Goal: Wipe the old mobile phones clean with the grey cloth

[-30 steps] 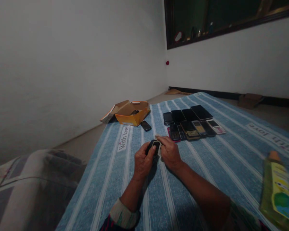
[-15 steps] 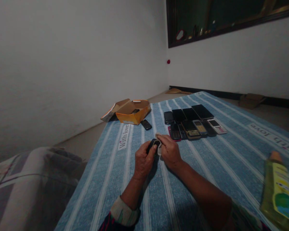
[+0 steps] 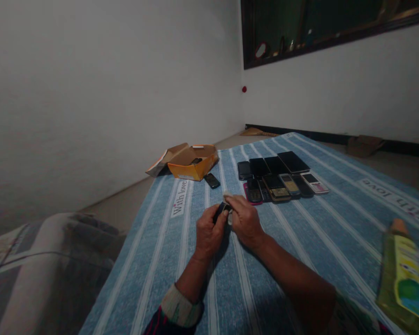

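Observation:
My left hand (image 3: 209,230) is closed around a small dark mobile phone (image 3: 219,212), its thumb lying over the near side. Pinched in my right hand (image 3: 245,220) is a pale cloth (image 3: 230,217), pressed against the phone's right side. Fingers cover much of both the phone and the cloth. Just beyond my hands, two rows of phones lie on the blue striped tablecloth (image 3: 176,242), among them a phone with a pink edge (image 3: 253,191) and a white phone (image 3: 314,182). A single black phone (image 3: 212,180) lies apart, beside the box.
An orange cardboard box (image 3: 192,171) stands open at the far left edge with a dark phone inside. A bottle of yellow-green liquid (image 3: 403,279) is at the right. Cloth-covered furniture (image 3: 52,274) sits left of the table. White walls rise behind.
My right fingers have shifted slightly left across the phone with the cloth, covering more of it. The left hand keeps its hold, and the other things have not moved.

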### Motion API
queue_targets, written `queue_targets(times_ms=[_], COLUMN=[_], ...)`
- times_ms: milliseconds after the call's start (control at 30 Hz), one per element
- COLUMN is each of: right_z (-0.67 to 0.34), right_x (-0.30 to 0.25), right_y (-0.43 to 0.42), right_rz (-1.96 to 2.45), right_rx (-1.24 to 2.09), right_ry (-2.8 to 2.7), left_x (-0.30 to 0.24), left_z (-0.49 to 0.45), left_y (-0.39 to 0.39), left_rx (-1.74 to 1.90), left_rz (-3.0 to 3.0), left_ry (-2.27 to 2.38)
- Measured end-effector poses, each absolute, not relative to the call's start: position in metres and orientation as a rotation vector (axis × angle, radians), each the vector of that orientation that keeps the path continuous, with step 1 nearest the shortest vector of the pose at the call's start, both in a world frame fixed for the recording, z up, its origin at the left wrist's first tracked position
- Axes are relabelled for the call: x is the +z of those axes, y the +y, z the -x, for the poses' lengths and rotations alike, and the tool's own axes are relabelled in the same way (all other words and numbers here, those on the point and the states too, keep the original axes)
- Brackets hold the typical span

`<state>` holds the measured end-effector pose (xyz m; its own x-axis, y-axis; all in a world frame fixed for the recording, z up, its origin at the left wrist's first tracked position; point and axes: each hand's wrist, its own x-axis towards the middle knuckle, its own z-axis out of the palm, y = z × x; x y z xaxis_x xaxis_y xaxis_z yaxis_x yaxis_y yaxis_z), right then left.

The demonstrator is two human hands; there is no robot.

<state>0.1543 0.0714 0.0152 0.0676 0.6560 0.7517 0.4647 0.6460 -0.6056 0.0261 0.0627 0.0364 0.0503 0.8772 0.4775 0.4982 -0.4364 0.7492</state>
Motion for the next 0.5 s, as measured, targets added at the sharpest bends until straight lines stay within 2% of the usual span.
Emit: queue_targets(times_ms=[100,333,500], right_z=[-0.1521,-0.1568,-0.1559], right_x=[0.0169,0.0091,0.0148], right_y=[0.0686,0.0769,0.0734], right_rz=[0.919,1.019,0.955], right_rx=[0.150,0.309,0.212], right_ry=[-1.615,-1.458,-1.563], left_x=[0.0353,0.0345,0.0354], left_z=[-0.0252,-0.0252,-0.0262], left_y=[0.0636,0.0621,0.0630], left_rx=[1.351,1.354,1.345], left_rz=[-1.941,-1.951,-1.943], left_ry=[1.376,1.369,1.361])
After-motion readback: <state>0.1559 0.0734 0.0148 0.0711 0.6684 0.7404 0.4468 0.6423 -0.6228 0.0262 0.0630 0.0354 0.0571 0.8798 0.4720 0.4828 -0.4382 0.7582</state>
